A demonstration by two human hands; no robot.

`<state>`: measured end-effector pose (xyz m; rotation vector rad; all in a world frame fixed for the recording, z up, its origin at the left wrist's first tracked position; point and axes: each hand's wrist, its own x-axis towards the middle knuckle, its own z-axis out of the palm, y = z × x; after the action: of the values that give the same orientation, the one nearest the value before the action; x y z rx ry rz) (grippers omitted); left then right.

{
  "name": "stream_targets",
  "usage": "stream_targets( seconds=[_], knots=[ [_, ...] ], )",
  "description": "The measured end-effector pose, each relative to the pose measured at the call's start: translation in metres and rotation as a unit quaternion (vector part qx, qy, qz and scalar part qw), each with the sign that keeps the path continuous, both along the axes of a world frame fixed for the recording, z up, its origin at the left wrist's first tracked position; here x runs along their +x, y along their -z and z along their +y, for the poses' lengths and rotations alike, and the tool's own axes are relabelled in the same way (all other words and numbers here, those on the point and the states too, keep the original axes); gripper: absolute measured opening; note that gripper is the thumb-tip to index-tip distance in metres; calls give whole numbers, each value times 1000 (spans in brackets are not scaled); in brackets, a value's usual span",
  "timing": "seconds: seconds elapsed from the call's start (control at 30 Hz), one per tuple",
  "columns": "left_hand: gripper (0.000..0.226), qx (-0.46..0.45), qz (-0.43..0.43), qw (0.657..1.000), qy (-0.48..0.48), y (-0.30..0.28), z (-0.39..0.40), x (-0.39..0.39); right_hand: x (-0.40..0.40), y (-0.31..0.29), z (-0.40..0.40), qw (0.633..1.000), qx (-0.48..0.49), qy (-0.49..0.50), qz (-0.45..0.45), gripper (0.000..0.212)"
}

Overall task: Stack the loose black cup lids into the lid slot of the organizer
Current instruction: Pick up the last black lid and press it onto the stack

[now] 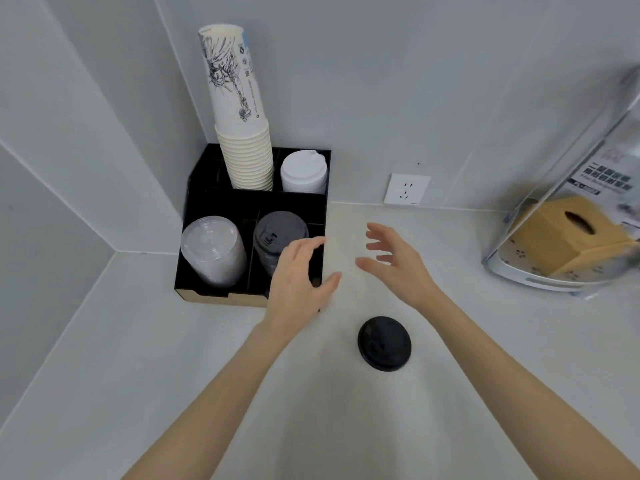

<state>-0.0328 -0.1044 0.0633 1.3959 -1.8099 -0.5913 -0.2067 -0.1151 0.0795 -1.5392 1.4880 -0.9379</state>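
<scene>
Head view: both hands, left point(298, 282) and right point(394, 261), hover palm-inward, each grip apart, seemingly empty.

Two bare forearms are extended forward from the bottom edge. The left hand point(298, 275) is held open, palm turned rightward, fingers loosely curved and thumb spread. The right hand point(394, 261) is raised just beside it, open, palm facing left, fingers splayed and slightly bent. Nothing is gripped by either hand.
</scene>
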Motion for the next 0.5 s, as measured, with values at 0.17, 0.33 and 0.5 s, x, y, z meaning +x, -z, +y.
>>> stream_targets(
  seconds=[0.17, 0.33, 0.5],
  knots=[
    [62, 138, -59, 982, 115, 30, 17, -26, -32, 27, 28, 998, 39, 28, 38, 61],
    [78, 242, -81, 954, 157, 61, 34, -42, -52, 69, 62, 987, 125, -3, 99, 81],
    [77, 256, -116, 944, 172, 77, 38, -54, -55, 92, 84, 978, 152, -34, 136, 94]
  ],
)
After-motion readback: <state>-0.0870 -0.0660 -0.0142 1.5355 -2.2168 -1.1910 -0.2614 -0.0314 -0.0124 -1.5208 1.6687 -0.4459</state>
